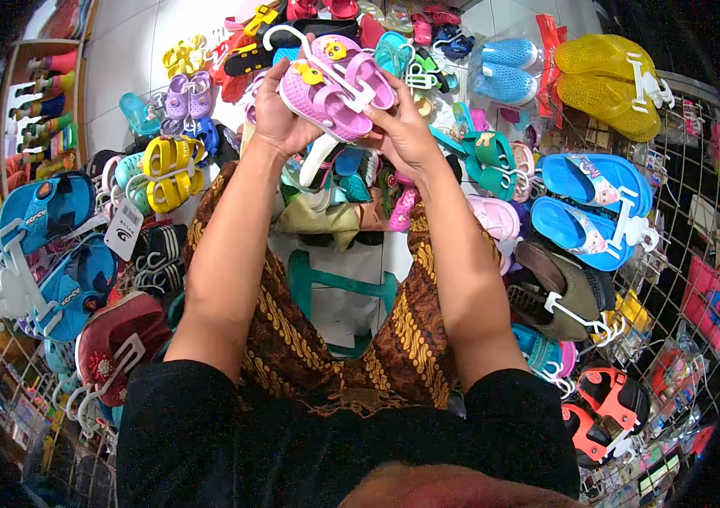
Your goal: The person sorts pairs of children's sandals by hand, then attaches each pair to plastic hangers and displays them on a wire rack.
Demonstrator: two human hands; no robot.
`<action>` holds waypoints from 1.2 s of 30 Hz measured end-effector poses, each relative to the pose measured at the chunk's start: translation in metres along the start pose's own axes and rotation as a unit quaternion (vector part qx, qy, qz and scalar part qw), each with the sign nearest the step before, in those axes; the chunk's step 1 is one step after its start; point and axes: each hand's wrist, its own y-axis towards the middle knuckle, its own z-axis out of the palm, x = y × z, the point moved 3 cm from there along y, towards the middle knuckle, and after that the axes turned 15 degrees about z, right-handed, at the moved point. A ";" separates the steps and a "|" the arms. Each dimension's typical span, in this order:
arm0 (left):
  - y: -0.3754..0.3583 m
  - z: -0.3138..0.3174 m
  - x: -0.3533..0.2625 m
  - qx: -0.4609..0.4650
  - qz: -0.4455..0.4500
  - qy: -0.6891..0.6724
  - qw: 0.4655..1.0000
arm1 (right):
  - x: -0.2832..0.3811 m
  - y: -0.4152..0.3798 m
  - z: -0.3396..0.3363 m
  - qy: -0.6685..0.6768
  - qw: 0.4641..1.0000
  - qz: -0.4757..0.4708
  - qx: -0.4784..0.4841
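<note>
Two hands hold the pink clogs (319, 103) up in front of the person, above a crowded spread of footwear. The left hand (278, 118) curls around the near side, its thumb raised along the edge and its fingers partly hidden beneath; the right hand (406, 135) is closed on the other end, with the thumb laid over the lower clog. Both hands are clamped on the pair, well apart from each other. A white hanger (307, 52) runs between the two clogs, its hook pointing up and to the left, past the left hand.

Sharing the weight between both hands suits a pair like this, I judge — the hanger looks thin, so the shoes rather than the hook should take the grip. Light thumb pressure is enough, since the clogs look soft and could bend. The yellow charms (309, 74) on the straps are best left free of the fingers, as they might pull loose. Any turn calls for moving both wrists together, so the clogs don't twist on the hanger.

Clearance matters too: the yellow sandals (172, 173) lie to the left and the green sandals (489, 157) to the right — a low hook could snag on either.
</note>
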 end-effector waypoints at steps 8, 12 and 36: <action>0.008 -0.016 -0.007 -0.055 -0.040 0.306 0.950 | 0.012 0.003 -0.017 -0.102 0.991 -0.089 -0.022; 0.011 -0.039 -0.003 -0.114 0.005 0.334 0.936 | 0.010 0.007 -0.022 -0.269 0.952 -0.112 -0.097; 0.000 -0.025 0.015 -0.053 0.073 0.425 0.901 | 0.004 -0.017 -0.020 -0.014 0.997 -0.079 -0.022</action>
